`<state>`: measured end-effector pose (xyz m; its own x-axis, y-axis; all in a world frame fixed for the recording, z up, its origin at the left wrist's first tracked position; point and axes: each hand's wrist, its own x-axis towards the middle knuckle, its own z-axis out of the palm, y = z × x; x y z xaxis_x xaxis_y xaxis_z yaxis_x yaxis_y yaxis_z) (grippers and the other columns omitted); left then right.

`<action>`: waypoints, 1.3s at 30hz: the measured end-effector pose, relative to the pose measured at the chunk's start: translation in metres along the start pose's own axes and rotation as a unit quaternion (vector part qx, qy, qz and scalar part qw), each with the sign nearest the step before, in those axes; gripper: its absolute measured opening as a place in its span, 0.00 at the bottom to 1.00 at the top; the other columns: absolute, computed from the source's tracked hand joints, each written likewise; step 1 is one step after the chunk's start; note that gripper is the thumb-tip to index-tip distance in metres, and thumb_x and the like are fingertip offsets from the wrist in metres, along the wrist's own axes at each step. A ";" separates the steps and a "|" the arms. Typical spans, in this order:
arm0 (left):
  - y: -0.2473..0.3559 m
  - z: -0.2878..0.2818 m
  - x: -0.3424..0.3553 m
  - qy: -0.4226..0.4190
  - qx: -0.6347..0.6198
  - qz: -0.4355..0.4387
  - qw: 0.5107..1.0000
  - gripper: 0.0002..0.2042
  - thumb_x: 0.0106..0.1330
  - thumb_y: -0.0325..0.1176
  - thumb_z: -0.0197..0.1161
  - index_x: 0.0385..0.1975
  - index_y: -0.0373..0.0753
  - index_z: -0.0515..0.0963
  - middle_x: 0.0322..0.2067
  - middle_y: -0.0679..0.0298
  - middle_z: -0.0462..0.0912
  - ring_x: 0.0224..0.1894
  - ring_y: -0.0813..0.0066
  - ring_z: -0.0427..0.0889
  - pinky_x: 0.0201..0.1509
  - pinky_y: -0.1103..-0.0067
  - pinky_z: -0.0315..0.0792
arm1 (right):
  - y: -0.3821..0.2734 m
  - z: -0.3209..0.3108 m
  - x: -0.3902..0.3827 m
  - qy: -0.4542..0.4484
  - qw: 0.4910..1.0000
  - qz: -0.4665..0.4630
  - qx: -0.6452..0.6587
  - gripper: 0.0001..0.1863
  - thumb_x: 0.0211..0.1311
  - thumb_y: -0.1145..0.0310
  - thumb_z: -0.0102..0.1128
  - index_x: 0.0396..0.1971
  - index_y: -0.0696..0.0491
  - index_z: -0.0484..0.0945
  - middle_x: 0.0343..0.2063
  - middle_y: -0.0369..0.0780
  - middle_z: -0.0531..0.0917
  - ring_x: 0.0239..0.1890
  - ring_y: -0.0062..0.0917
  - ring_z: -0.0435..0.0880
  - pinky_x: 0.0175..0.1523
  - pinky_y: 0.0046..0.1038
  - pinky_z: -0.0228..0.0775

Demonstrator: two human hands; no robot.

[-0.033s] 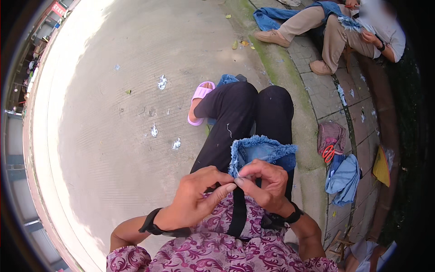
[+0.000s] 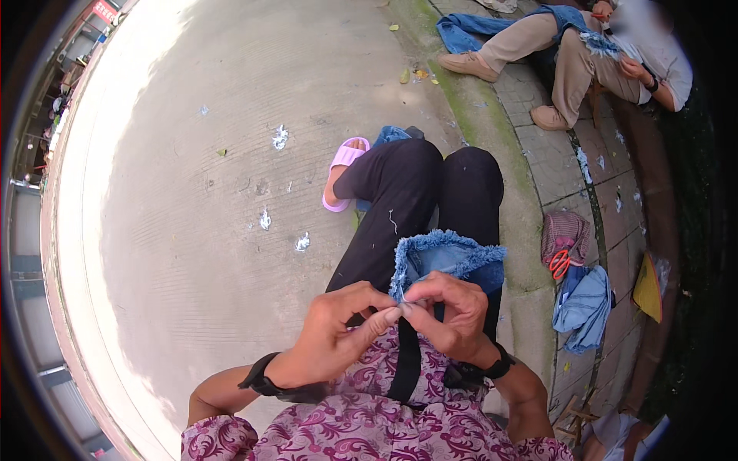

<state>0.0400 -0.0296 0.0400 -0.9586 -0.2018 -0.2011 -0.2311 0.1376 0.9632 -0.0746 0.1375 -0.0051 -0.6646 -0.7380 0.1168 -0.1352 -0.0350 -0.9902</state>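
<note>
A piece of blue denim (image 2: 453,257) with a frayed, fringed edge lies on my lap over black trousers. My left hand (image 2: 338,330) and my right hand (image 2: 453,315) meet at its near edge. The fingertips of both pinch the cloth at the same spot, thumbs against forefingers. Whether a thread or a small tool sits between the fingers cannot be seen. Each wrist wears a black band. A black strap (image 2: 405,361) runs down my patterned purple shirt just below the hands.
My foot in a pink slipper (image 2: 342,165) rests on the concrete ground (image 2: 192,230), dotted with white thread scraps. To my right on the paving lie red-handled scissors (image 2: 561,263), a checked cloth (image 2: 565,229) and folded denim pieces (image 2: 584,307). Another person (image 2: 600,54) sits at the upper right with denim.
</note>
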 end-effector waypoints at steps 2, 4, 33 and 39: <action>-0.008 0.002 -0.003 0.018 -0.034 -0.009 0.999 0.06 0.71 0.28 0.65 0.39 0.30 0.82 0.31 0.61 0.82 0.35 0.79 0.78 0.39 0.80 0.70 | 0.005 0.001 0.007 -0.020 0.999 -0.025 0.029 0.07 0.54 0.82 0.70 0.32 0.57 0.83 0.22 0.34 0.79 0.21 0.13 0.73 0.26 0.18 0.63; -0.014 0.004 -0.004 0.030 -0.072 -0.015 0.997 0.07 0.72 0.29 0.64 0.39 0.30 0.82 0.31 0.63 0.81 0.35 0.81 0.77 0.39 0.81 0.69 | 0.009 -0.002 0.011 -0.038 0.998 -0.030 0.041 0.07 0.53 0.82 0.70 0.31 0.57 0.83 0.22 0.34 0.79 0.21 0.13 0.74 0.26 0.18 0.63; -0.007 0.013 0.050 0.037 -0.310 -0.087 0.946 0.08 0.71 0.34 0.64 0.30 0.44 0.74 0.22 0.76 0.68 0.24 0.83 0.67 0.33 0.81 0.66 | -0.026 -0.050 0.075 -0.195 0.950 -0.058 -0.239 0.19 0.63 0.68 0.62 0.52 0.58 0.77 0.44 0.47 0.82 0.48 0.44 0.82 0.53 0.39 0.73; -0.025 -0.026 0.070 -0.077 -0.298 -0.093 0.947 0.02 0.70 0.23 0.64 0.37 0.32 0.80 0.34 0.67 0.83 0.38 0.81 0.80 0.46 0.84 0.73 | -0.009 -0.041 0.053 -0.148 0.977 -0.001 -0.154 0.14 0.63 0.64 0.64 0.45 0.54 0.79 0.19 0.44 0.79 0.22 0.40 0.80 0.33 0.41 0.71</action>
<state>-0.0170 -0.0727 0.0062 -0.9340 -0.0179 -0.3570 -0.3078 -0.4671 0.8289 -0.1391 0.1261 0.0128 -0.4288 -0.9022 0.0467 -0.3807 0.1336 -0.9150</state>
